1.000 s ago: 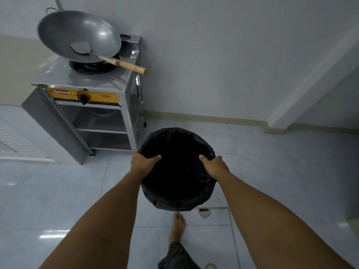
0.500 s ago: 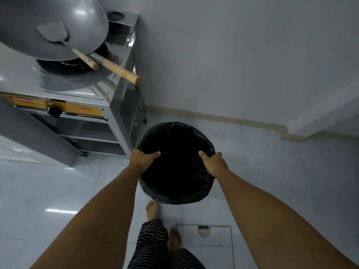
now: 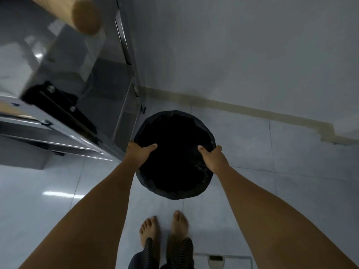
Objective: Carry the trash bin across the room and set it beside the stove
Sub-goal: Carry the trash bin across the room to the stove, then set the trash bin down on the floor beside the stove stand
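Hands first: our left hand [image 3: 138, 151] and right hand [image 3: 210, 157] each clench the rim of the trash bin [image 3: 174, 154], thumbs hooked inside over the black liner, one on either side. The bin sits low over the tiled floor [image 3: 272, 191], just beside the right side of the stove [image 3: 108, 105] and near the wall [image 3: 242, 55]; we cannot tell whether its base touches down. We judge it light and empty, stiff at the rim, though the liner looks slippery, so the two-sided grip on the rim suits it. A wooden handle [image 3: 83, 14] juts out above the stove's corner, close to our head. Our bare feet [image 3: 165, 228] stand just behind the bin, and a floor drain [image 3: 215, 261] lies behind them.
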The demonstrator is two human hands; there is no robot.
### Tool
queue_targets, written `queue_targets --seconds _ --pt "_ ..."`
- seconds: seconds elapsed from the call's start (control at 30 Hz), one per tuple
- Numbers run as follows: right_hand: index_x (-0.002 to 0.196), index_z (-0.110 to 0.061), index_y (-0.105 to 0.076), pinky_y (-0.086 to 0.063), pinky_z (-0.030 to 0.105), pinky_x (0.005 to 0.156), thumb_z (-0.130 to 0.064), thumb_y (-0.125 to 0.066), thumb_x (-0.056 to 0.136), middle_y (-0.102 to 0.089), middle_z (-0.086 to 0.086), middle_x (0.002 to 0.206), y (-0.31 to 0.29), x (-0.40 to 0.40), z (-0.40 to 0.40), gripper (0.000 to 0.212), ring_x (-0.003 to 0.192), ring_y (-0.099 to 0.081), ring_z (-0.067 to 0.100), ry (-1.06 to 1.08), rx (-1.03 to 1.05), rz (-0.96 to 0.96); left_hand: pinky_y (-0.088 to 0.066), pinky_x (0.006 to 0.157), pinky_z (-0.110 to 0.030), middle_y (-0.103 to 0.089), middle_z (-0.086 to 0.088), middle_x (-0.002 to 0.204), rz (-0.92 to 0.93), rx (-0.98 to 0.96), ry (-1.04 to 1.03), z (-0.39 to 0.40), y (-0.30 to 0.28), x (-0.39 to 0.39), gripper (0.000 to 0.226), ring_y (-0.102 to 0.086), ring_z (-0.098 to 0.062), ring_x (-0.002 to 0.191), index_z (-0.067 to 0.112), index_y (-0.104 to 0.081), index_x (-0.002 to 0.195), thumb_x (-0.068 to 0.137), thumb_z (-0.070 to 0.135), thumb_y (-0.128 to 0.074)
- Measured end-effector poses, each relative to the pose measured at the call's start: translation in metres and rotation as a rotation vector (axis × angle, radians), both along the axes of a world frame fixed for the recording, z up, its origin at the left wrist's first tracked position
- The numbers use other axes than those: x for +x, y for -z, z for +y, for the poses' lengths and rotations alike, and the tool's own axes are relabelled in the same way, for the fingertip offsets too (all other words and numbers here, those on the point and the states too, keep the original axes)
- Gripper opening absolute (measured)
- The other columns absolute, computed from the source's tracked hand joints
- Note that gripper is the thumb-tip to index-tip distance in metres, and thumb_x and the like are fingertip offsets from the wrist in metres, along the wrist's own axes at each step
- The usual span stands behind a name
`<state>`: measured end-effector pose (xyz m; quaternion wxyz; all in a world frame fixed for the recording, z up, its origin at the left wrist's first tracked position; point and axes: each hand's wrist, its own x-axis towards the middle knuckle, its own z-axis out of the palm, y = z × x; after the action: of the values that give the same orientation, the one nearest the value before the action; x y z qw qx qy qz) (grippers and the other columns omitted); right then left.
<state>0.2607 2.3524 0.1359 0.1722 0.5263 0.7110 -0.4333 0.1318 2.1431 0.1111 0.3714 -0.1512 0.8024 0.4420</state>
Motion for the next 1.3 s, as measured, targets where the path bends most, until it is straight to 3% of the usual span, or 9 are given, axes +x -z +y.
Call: queue_targets --seconds 0.3,0.4,0.6,0.67,0.73,0.83,0.97,1.17,1.3 --pt "0.143 -0.007 -0.027 -0.046 0.044 0.097 -0.058 -0.053 0.091 -0.054 0.018 0.136 0.176 -0.023 0.027 0.077 0.121 -0.056 0.038 -0.081 0.034 -0.015 -0.047 0.107 -0.052 -0.057 -0.014 0.141 0.034 -0.077 -0.028 0.017 0.165 -0.025 0.103 -0.055 -0.042 0.128 0.011 -0.040 0.150 0.066 0.063 -0.071" --pt "0.141 -0.007 -0.029 -0.046 0.045 0.097 -0.057 -0.053 0.092 -0.055 0.018 0.135 0.198 -0.025 0.028 0.074 0.121 -0.056 0.039 -0.097 0.045 -0.012 -0.048 0.106 -0.050 -0.058 -0.014 0.139 0.080 -0.107 -0.036 0.015 0.190 -0.024 0.087 -0.056 -0.041 0.127 0.009 -0.041 0.149 0.079 0.050 -0.073" --pt "0.146 -0.010 -0.029 -0.046 0.047 0.101 -0.057 -0.051 0.092 -0.053 0.015 0.140 0.211 -0.021 0.023 0.074 0.125 -0.054 0.037 -0.061 0.086 0.017 -0.049 0.106 -0.052 -0.059 -0.016 0.138 0.125 -0.122 0.024 0.014 0.197 -0.021 0.080 -0.057 -0.041 0.128 0.008 -0.043 0.148 0.082 0.044 -0.071" --pt "0.154 -0.012 -0.021 -0.040 0.049 0.110 -0.057 -0.049 0.093 -0.035 0.013 0.157 0.215 -0.015 0.016 0.081 0.139 -0.040 0.034 -0.080 0.193 0.050 -0.041 0.114 -0.051 -0.047 -0.017 0.152 0.182 -0.150 0.089 0.016 0.194 -0.014 0.082 -0.046 -0.041 0.140 0.008 -0.032 0.155 0.089 0.044 -0.066" --pt "0.158 -0.012 -0.013 -0.033 0.048 0.117 -0.054 -0.045 0.096 -0.013 0.010 0.166 0.217 -0.003 0.002 0.082 0.149 -0.024 0.031 -0.157 0.385 0.070 -0.021 0.125 -0.051 -0.019 -0.017 0.168 0.303 -0.261 0.235 0.015 0.191 -0.002 0.089 -0.021 -0.036 0.155 0.007 -0.011 0.162 0.097 0.050 -0.053" --pt "0.158 -0.011 -0.009 -0.030 0.049 0.119 -0.051 -0.040 0.098 -0.007 0.010 0.167 0.229 0.017 -0.020 0.079 0.152 -0.016 0.031 -0.169 0.474 0.118 0.000 0.128 -0.046 0.006 -0.012 0.172 0.478 -0.349 0.442 0.004 0.200 0.013 0.085 0.004 -0.028 0.159 0.009 0.004 0.162 0.101 0.056 -0.031" --pt "0.158 -0.010 -0.005 -0.040 0.047 0.113 -0.054 -0.033 0.096 -0.008 0.010 0.167 0.246 0.021 -0.032 0.081 0.151 -0.021 0.030 -0.121 0.481 0.155 0.005 0.127 -0.041 0.006 -0.007 0.172 0.591 -0.365 0.520 -0.006 0.222 0.018 0.086 0.008 -0.023 0.159 0.013 0.001 0.163 0.096 0.065 -0.012" --pt "0.158 -0.010 -0.008 -0.047 0.046 0.107 -0.053 -0.034 0.095 -0.012 0.011 0.166 0.263 0.005 -0.022 0.080 0.148 -0.028 0.033 -0.103 0.552 0.206 0.006 0.127 -0.038 0.007 -0.004 0.172 0.698 -0.341 0.500 -0.001 0.240 0.008 0.090 0.011 -0.018 0.158 0.014 0.001 0.163 0.092 0.070 -0.001" --pt "0.159 -0.014 -0.005 -0.044 0.049 0.109 -0.052 -0.034 0.096 -0.009 0.006 0.167 0.266 -0.016 -0.002 0.079 0.149 -0.026 0.032 -0.089 0.570 0.210 0.008 0.127 -0.036 0.006 -0.005 0.172 0.721 -0.338 0.500 0.019 0.244 -0.017 0.087 0.013 -0.015 0.156 0.012 0.000 0.163 0.094 0.064 -0.008"
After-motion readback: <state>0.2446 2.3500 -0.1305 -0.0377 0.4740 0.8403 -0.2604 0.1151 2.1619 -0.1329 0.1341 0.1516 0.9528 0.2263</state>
